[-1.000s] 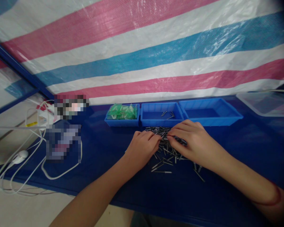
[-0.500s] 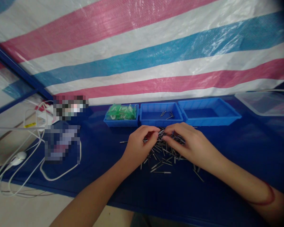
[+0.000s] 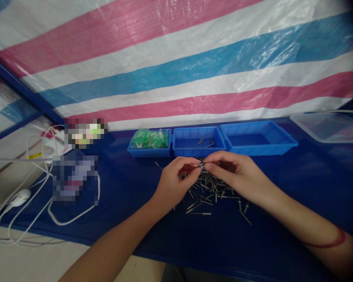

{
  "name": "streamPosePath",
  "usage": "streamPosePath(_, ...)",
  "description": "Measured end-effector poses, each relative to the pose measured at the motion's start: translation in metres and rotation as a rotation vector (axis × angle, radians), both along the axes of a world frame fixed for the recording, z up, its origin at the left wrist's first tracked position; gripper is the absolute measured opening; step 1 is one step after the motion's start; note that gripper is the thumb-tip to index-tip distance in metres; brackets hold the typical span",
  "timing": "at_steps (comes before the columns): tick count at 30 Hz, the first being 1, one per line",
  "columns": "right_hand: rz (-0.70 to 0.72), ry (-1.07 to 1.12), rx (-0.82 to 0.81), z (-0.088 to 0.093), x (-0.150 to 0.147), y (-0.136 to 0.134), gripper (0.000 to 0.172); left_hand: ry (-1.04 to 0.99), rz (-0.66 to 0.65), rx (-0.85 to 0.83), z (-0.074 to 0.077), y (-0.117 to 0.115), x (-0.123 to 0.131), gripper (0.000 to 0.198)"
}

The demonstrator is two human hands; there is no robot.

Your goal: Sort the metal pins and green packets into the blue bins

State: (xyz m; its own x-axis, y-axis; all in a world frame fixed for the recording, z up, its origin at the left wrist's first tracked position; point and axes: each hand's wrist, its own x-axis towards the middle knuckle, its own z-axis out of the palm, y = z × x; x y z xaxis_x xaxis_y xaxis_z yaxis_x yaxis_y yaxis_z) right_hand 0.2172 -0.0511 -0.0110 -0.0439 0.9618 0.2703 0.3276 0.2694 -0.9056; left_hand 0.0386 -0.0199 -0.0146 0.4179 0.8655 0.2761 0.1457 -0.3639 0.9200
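Note:
A loose pile of metal pop rivets [image 3: 208,186] lies on the blue tabletop. Over the far part of it, my left hand [image 3: 176,178] pinches a few rivets [image 3: 201,166] between thumb and forefinger. From the other side my right hand [image 3: 238,170] closes thumb and forefinger on the same small bunch, so the fingertips of both hands nearly meet. How many rivets are in the pinch is too small to tell. Behind the hands, the middle blue bin [image 3: 198,150] contains several rivets.
Left of the middle bin stands a blue bin [image 3: 148,153] with green-and-clear plastic packets; on the right is a wider blue bin [image 3: 261,149]. A clear plastic lid [image 3: 326,131] lies far right. White cables [image 3: 50,188] run along the left. A striped sheet [image 3: 176,78] hangs behind.
My right thumb and forefinger have drawn together and moved left to the left fingertips, closing on the rivets there. The view has shifted slightly.

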Motion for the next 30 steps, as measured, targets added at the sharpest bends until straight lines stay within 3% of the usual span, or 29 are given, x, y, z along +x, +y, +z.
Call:
streamPosePath(9,-0.043,-0.189,0.182,0.005,-0.005,-0.012,0.011,0.245,-0.026,0.059,0.001,0.000,-0.003,0.020)
streamPosePath(16,-0.058,-0.124,0.131,0.002,-0.007,-0.012,0.014,0.285,-0.008,0.143,0.006,-0.002,-0.003,0.020)
streamPosePath(22,0.017,-0.171,0.251,0.008,-0.006,-0.012,0.012,0.320,-0.027,0.121,0.010,-0.002,-0.003,0.019)
streamPosePath(30,-0.031,-0.334,0.390,0.010,0.001,-0.004,0.012,0.225,0.069,0.109,0.017,0.000,-0.007,0.016)
